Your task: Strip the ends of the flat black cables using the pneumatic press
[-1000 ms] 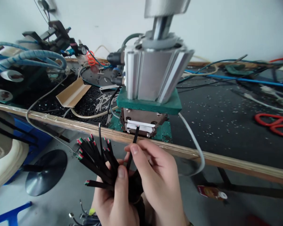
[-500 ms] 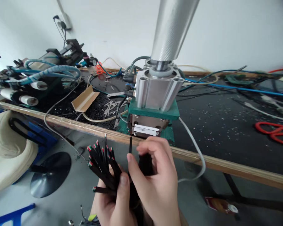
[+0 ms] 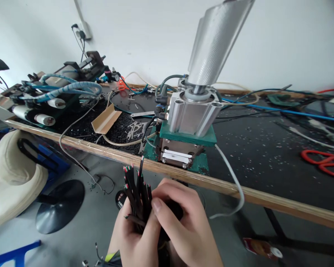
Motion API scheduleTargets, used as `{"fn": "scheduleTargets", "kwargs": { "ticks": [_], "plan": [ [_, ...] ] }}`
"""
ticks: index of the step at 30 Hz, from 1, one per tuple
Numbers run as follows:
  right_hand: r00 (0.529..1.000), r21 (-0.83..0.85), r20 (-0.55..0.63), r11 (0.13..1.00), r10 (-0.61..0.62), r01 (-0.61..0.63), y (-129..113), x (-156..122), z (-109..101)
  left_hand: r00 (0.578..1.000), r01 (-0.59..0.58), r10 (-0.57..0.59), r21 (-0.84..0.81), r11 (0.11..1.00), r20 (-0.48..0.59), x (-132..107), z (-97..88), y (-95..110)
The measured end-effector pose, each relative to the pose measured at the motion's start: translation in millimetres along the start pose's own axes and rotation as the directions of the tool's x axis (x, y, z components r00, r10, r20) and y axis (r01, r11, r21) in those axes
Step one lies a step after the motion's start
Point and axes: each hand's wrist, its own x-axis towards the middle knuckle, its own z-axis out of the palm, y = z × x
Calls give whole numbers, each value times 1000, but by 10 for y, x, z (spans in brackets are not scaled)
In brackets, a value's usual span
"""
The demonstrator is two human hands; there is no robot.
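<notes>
The right hand [image 3: 187, 228] is folded shut, its thumb and fingers [image 3: 180, 193] curled over the bundle of black wires [image 3: 136, 189]. The left hand [image 3: 129, 239] is closed round the same bundle from below and to the left. The wires fan up just above the left-hand knuckles, with their red, green and white stripped tips topmost.

Half a second ago the right thumb and forefinger pinched one wire upright, apart from the fan. A second ago that wire's tip stood at the white slot plate [image 3: 176, 157]. Now no wire stands apart, and both hands sit lower, well short of the plate.

Beyond the fingertips runs the wooden table edge [image 3: 239, 191]. On it stands the press [image 3: 190, 118] on its green base. Far to the right of the hands lie red scissors [image 3: 323, 161].

The hands cover the bundle's lower part, so I cannot tell how the inner fingers grip. Both wrists are cut off at the bottom edge. The press's ribbed column runs out at the top.
</notes>
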Motion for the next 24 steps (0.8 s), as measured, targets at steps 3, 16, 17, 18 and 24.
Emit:
{"fn": "scheduleTargets", "kwargs": {
  "ticks": [3, 16, 17, 18, 24],
  "plan": [
    [994, 27, -37, 995, 102, -101, 27, 10, -18, 998, -55, 53, 58, 997, 37, -32, 30, -15],
    [872, 225, -365, 940, 327, -258, 137, 124, 35, 986, -50, 3, 275, 960, 169, 62, -11, -46],
    [888, 202, -323, 940, 327, -273, 141, 128, 18, 983, -29, -21, 262, 965, 183, 86, -6, -42],
    [902, 181, -275, 940, 332, -290, 147, 131, 2, 980, -5, -43, 243, 970, 194, 104, 4, -38],
    [899, 271, -176, 898, 402, -348, 243, 158, -15, 988, 62, -67, 46, 997, 140, 107, 130, 34]
  ]
}}
